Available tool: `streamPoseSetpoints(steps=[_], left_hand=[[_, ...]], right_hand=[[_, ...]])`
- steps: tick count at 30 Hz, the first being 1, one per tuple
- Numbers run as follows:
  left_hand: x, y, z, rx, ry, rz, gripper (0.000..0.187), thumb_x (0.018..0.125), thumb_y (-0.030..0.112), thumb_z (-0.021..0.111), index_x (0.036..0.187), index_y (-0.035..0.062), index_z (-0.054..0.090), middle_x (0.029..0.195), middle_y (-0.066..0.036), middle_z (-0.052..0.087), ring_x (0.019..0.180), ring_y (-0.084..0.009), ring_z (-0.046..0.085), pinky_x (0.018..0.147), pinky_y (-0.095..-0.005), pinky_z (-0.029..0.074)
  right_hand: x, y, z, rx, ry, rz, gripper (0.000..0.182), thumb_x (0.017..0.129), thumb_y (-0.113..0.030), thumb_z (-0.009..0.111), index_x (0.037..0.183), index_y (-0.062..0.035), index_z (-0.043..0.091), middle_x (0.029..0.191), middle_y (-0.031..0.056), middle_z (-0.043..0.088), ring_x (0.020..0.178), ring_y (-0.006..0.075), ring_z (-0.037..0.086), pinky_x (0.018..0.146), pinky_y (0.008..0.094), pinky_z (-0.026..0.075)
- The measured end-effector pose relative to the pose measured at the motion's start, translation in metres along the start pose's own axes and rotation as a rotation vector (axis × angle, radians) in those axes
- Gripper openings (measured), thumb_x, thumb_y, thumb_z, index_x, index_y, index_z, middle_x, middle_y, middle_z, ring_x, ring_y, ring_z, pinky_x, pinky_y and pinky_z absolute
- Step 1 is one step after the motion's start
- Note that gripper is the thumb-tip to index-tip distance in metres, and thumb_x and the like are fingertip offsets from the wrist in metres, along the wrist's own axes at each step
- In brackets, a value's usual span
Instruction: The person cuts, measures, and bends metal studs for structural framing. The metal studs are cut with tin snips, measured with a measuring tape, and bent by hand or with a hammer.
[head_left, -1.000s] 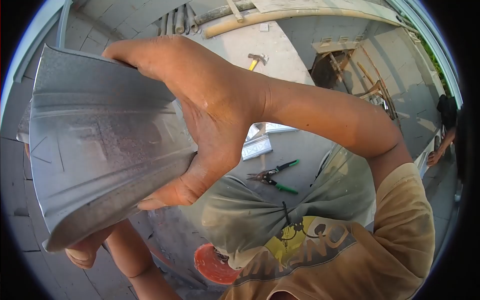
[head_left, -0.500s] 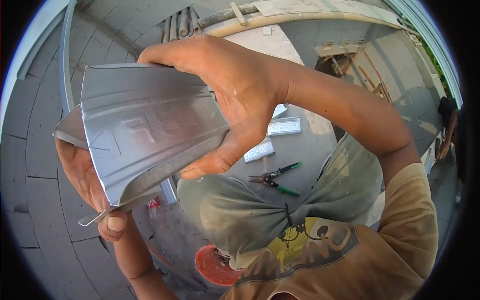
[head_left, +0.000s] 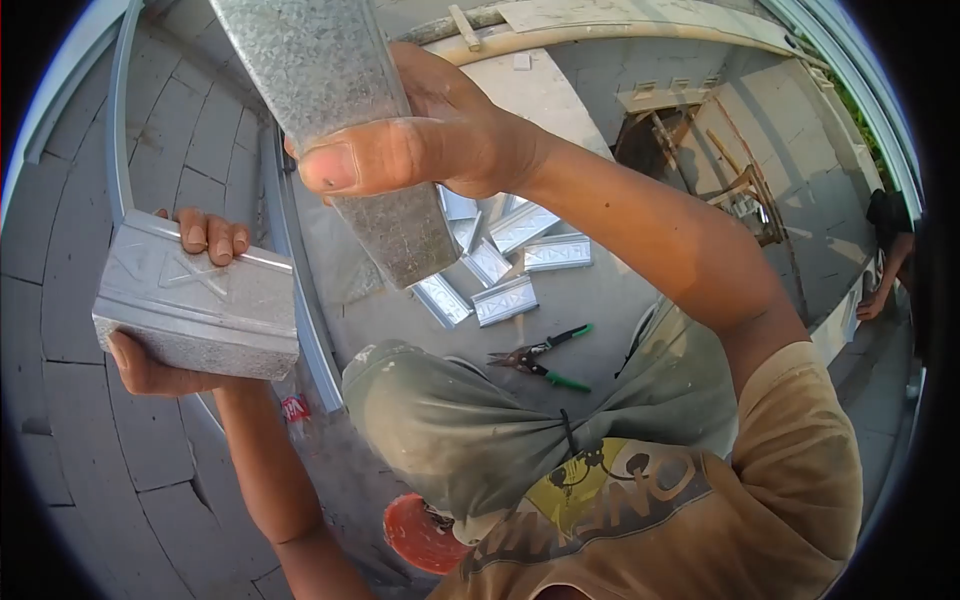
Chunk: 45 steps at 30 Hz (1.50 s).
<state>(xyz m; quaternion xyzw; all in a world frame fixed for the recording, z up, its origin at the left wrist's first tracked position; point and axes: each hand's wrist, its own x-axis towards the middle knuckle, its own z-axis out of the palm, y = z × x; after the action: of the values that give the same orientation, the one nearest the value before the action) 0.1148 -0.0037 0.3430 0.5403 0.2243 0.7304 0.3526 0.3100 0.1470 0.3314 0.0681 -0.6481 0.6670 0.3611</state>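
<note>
My right hand (head_left: 440, 145), raised at upper middle, is closed round a short galvanized metal channel (head_left: 315, 70), thumb across its near face. The channel is held tilted, and its top is cut off by the frame. At the left, my left hand (head_left: 165, 375) grips a second metal channel piece (head_left: 200, 305) with ribs and a stamped cross pattern. Its fingers lie over the top and the thumb is underneath. The two held pieces are apart. On the floor below the right hand lie several short metal channel pieces (head_left: 558, 253).
Green-handled tin snips (head_left: 545, 360) lie on the floor by my legs. A red container (head_left: 425, 535) and a bottle with a red label (head_left: 296, 408) are nearby. Long metal profiles (head_left: 305, 290) stand by the left block wall (head_left: 75, 300). Another person's arm (head_left: 890, 275) shows at far right.
The two metal pieces, close together half a second ago, are now separated. My right hand has turned its piece and lifted it, uncovering more pieces on the floor.
</note>
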Motion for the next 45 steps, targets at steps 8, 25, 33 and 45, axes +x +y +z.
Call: streamPoseSetpoints(steps=[8, 25, 33, 45], left_hand=[[-0.111, -0.106, -0.135, 1.455, -0.089, -0.775, 0.089, 0.065, 0.044, 0.085, 0.122, -0.0111, 0.045, 0.108, -0.033, 0.064, 0.103, -0.0437, 0.065, 0.089, -0.0444, 0.051], [-0.237, -0.220, -0.172, 0.619, 0.475, -1.121, 0.102, 0.074, 0.037, 0.086, 0.145, -0.0079, 0.028, 0.129, -0.023, 0.055, 0.118, -0.0316, 0.057, 0.097, -0.0407, 0.048], [-0.252, -0.229, -0.284, 1.520, 0.224, -0.963, 0.105, 0.063, 0.027, 0.090, 0.143, -0.0032, 0.031, 0.128, -0.023, 0.048, 0.121, -0.0370, 0.050, 0.101, -0.0455, 0.042], [-0.344, -0.191, -0.294, 1.549, -0.020, -1.250, 0.097, 0.060, 0.021, 0.088, 0.144, 0.0109, 0.041, 0.134, -0.017, 0.048, 0.125, -0.0347, 0.046, 0.105, -0.0459, 0.037]], right_hand=[[-0.077, 0.161, -0.015, -0.825, 0.251, 0.775, 0.106, 0.058, -0.049, 0.086, 0.129, 0.0162, 0.041, 0.120, 0.0337, 0.059, 0.112, 0.0398, 0.062, 0.095, 0.0382, 0.050], [-0.134, 0.318, 0.019, -0.033, 0.001, 0.774, 0.052, 0.085, -0.026, 0.073, 0.127, 0.0016, 0.058, 0.105, 0.0152, 0.069, 0.096, 0.0245, 0.067, 0.084, 0.0318, 0.052], [-0.082, 0.404, -0.238, -0.689, 0.714, 1.043, 0.027, 0.089, -0.016, 0.053, 0.078, 0.0056, 0.064, 0.073, 0.0129, 0.067, 0.060, 0.0235, 0.067, 0.063, 0.0360, 0.052], [-0.159, 0.599, -0.499, -1.481, -0.261, 1.157, 0.024, 0.089, -0.022, 0.061, 0.093, 0.0014, 0.062, 0.077, 0.0148, 0.063, 0.068, 0.0230, 0.065, 0.052, 0.0344, 0.059]])
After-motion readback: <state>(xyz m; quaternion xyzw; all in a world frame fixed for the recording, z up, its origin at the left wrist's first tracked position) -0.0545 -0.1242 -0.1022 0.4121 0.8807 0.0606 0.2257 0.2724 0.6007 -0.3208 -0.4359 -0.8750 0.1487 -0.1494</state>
